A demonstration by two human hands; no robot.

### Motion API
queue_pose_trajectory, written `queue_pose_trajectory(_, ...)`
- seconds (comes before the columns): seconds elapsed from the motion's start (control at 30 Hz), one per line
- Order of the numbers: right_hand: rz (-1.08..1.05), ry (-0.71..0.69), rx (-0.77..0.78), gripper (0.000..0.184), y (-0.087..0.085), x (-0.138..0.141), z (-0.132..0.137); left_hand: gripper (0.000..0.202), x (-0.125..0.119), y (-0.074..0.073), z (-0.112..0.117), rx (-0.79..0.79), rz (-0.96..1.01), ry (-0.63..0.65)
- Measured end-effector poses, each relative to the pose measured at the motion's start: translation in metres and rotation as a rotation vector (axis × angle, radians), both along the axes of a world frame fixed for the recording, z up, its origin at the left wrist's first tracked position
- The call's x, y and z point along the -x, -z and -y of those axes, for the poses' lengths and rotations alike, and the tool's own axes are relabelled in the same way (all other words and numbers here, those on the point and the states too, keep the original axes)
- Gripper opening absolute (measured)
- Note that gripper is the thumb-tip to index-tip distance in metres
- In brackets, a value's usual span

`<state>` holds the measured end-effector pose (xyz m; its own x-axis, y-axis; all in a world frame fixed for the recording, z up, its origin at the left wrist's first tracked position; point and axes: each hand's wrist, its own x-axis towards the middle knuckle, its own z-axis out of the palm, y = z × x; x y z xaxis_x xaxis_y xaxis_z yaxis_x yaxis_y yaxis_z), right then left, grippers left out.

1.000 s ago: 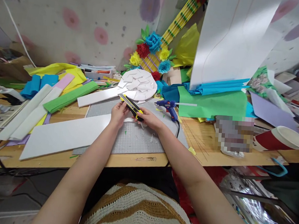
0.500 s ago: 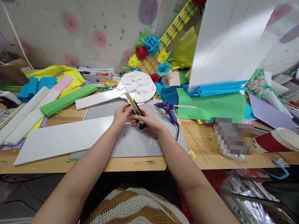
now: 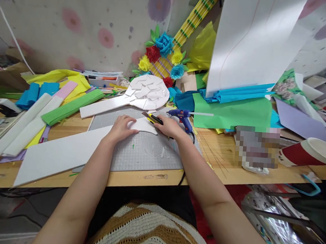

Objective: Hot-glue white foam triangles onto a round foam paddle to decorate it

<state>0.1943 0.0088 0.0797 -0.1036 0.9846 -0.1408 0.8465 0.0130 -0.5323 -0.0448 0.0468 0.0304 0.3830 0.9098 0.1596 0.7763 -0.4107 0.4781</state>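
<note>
My right hand (image 3: 168,127) is closed round a yellow and black utility knife (image 3: 153,118), its blade pointing up and left over the white board. With fingers spread, my left hand (image 3: 122,127) rests on the long white foam board (image 3: 63,153), thumb and fingers apart. The board's curved far end reaches under the knife. Beneath lies a grey cutting mat (image 3: 146,156) with small scraps. Just beyond my hands is a white round piece with a long neck (image 3: 147,93), covered in broken white chips. A blue glue gun (image 3: 182,117) lies right of my right hand.
Rolls of green crepe paper (image 3: 71,106) and white paper lie at left. A flower-trimmed yellow paper guitar (image 3: 165,64) and a tall white board (image 3: 246,42) stand behind. At right are green sheets (image 3: 233,112) and a red-and-white cup (image 3: 307,152).
My left hand has left the knife and moved down-left onto the board, its fingers opening. My right hand now holds the knife alone, lower and tilted flatter.
</note>
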Motion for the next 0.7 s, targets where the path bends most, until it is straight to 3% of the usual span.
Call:
queue_pose_trajectory(0.27,0.001,0.008,-0.039,0.040,0.006,0.002,-0.015,0.051,-0.011,0.007,-0.008,-0.042,0.049,0.005)
queue_pose_trajectory(0.5,0.043,0.015,-0.048,0.043,0.004,0.002,-0.014,0.048,-0.014,0.005,-0.003,-0.041,0.065,-0.020)
queue_pose_trajectory(0.7,0.309,-0.095,-0.045,0.040,-0.014,0.014,-0.015,0.043,-0.016,0.002,-0.003,-0.037,0.060,-0.039)
